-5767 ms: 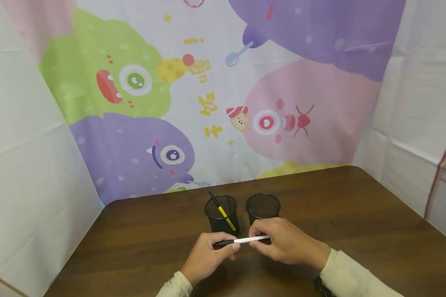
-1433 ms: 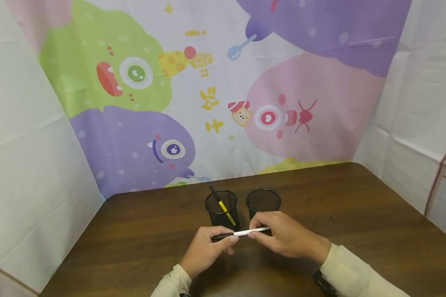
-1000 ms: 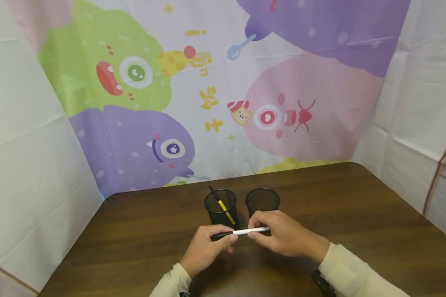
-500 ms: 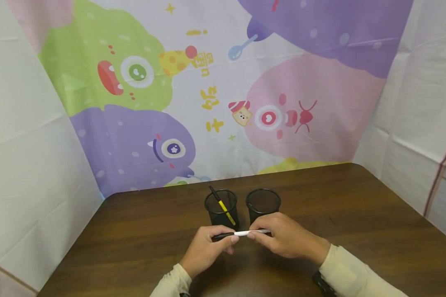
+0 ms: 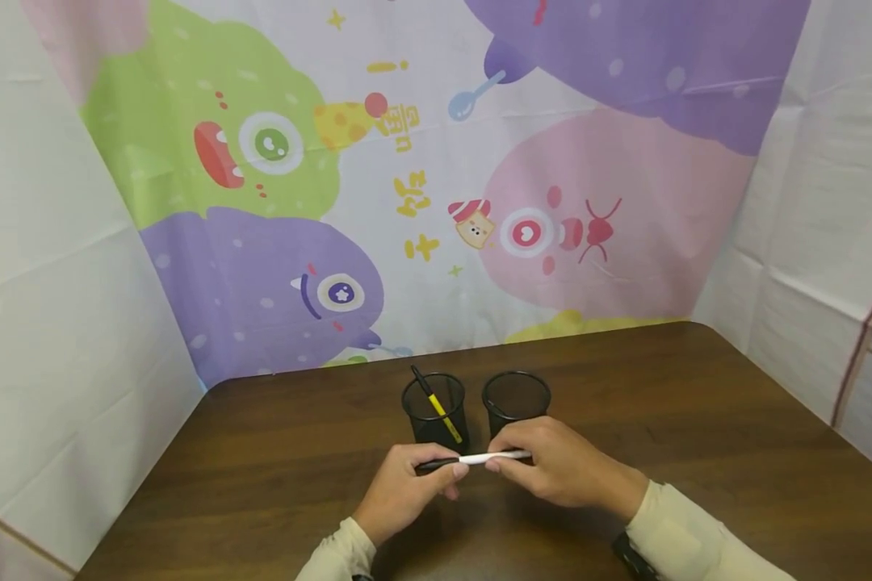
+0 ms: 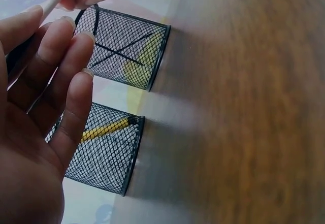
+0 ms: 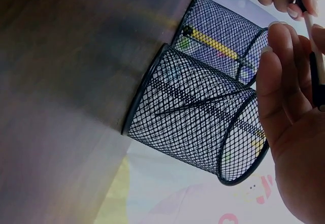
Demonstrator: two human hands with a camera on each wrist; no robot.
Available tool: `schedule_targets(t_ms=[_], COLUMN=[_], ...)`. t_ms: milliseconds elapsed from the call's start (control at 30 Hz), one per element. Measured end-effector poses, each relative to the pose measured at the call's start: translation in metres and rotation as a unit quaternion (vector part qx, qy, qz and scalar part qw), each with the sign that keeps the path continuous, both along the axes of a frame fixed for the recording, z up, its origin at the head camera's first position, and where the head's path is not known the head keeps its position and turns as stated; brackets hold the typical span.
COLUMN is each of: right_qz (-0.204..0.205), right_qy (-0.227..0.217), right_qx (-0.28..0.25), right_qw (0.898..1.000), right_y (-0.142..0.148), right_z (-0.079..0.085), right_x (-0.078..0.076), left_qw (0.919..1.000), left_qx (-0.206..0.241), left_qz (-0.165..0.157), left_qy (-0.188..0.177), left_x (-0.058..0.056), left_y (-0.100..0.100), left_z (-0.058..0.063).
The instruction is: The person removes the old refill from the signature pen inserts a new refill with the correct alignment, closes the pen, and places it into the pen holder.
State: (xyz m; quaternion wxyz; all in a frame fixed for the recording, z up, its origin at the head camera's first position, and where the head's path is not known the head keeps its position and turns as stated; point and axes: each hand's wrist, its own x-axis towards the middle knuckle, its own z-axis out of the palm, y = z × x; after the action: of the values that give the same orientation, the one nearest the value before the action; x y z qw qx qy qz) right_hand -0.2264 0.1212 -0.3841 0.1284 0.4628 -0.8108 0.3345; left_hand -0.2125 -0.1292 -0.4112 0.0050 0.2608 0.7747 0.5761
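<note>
A slim pen (image 5: 474,459) with a white barrel and black ends lies level between my hands, over the table in front of two mesh cups. My left hand (image 5: 407,491) pinches its black left part between thumb and index finger, other fingers loosely bent. The right hand (image 5: 563,466) pinches the barrel towards the right end with thumb and fingertips. Behind the left hand stands a black mesh pen cup (image 5: 420,432) with a yellow marker (image 5: 436,406) leaning in it, black end up. The second mesh cup (image 7: 188,112), behind my right hand, shows thin dark lines through its mesh.
The dark wooden table (image 5: 276,468) reaches back to a cloth backdrop (image 5: 421,307) printed with cartoon monsters. White cloth walls (image 5: 807,242) close in both sides. A dark band (image 5: 630,557) shows at the right sleeve.
Both hands keep their pinch on the pen and hardly move. The head view has tilted slightly since the earliest frame, while cups and yellow marker stay in place.
</note>
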Motion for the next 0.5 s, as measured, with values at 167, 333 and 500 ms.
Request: schedule_targets(t_ms=[167, 333, 500], right_qz=[0.004, 0.006, 0.006], right_qy=[0.001, 0.0, 0.006], right_qx=[-0.004, -0.007, -0.013], right_qw=[1.0, 1.0, 1.0], right_y=[0.0, 0.0007, 0.0013], right_z=[0.0001, -0.0009, -0.0017], right_x=[-0.0008, -0.0002, -0.0002], left_qw=[1.0, 1.0, 0.9999], left_qx=[0.003, -0.003, 0.0], left_qz=[0.0, -0.001, -0.005], left_qy=[0.0, -0.008, -0.01], left_x=[0.0, 0.0012, 0.0007], left_y=[-0.0003, -0.0005, 0.0001], left_z=[-0.0002, 0.0006, 0.0004])
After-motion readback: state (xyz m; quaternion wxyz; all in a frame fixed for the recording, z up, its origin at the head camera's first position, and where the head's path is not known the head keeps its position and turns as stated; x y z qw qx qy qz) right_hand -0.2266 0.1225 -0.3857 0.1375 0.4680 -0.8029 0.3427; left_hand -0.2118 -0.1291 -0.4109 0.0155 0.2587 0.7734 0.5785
